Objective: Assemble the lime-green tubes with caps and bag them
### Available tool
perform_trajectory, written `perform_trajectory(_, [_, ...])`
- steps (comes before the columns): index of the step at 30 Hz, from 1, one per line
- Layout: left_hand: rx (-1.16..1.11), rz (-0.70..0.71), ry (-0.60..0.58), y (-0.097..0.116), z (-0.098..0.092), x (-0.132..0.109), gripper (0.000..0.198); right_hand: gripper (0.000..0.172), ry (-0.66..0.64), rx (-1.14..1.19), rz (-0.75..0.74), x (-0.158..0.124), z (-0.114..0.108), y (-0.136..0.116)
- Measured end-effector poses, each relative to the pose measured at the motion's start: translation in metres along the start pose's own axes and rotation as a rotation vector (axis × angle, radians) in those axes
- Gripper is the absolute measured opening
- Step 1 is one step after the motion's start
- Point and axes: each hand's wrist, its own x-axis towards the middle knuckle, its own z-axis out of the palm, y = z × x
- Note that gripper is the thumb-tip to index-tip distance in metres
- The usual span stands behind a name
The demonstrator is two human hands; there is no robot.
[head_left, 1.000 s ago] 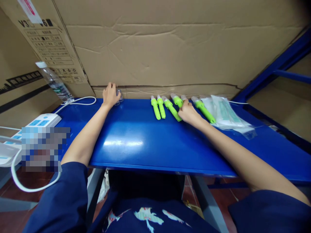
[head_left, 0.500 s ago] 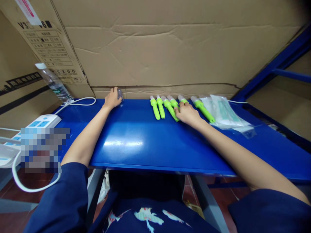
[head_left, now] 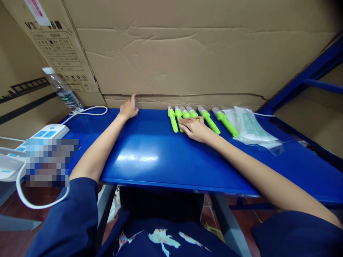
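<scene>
Several lime-green pen-like devices (head_left: 209, 120) with clear caps lie side by side at the back of the blue table (head_left: 150, 157). My right hand (head_left: 194, 128) lies flat on the lower ends of the middle ones, fingers stretched out toward the left. My left hand (head_left: 128, 109) is at the table's back edge against the cardboard wall (head_left: 171, 60). Its index finger points up and the other fingers curl round a small clear piece (head_left: 135, 104).
Clear plastic pouches (head_left: 250, 126) lie right of the green devices. A water bottle (head_left: 63, 91) leans at the back left. A white power strip (head_left: 46, 131) with a white cable (head_left: 88, 110) sits at the left. A blue frame rail (head_left: 308, 71) rises at the right.
My right hand slid left along the row, and the middle green devices now lie closer together. My left hand shifted slightly right and raised its index finger.
</scene>
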Motion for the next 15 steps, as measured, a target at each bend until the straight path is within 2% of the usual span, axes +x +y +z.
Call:
perform_trajectory(4, [0.117,-0.055,-0.092,0.014,-0.012,-0.006,0.085,0.055,0.027,-0.015,0.074,0.0,-0.018,-0.005])
perform_trajectory(7, [0.196,-0.061,-0.141,0.022,-0.017,-0.008,0.082,0.045,0.047,-0.032,0.18,-0.003,-0.021,-0.008])
perform_trajectory(9, [0.24,-0.038,-0.144,0.025,-0.017,-0.008,0.081,0.038,0.015,-0.051,0.218,-0.004,-0.018,-0.009])
perform_trajectory(15, [0.298,-0.025,-0.174,0.03,-0.019,-0.01,0.081,0.05,-0.097,-0.105,0.271,-0.004,-0.013,-0.009])
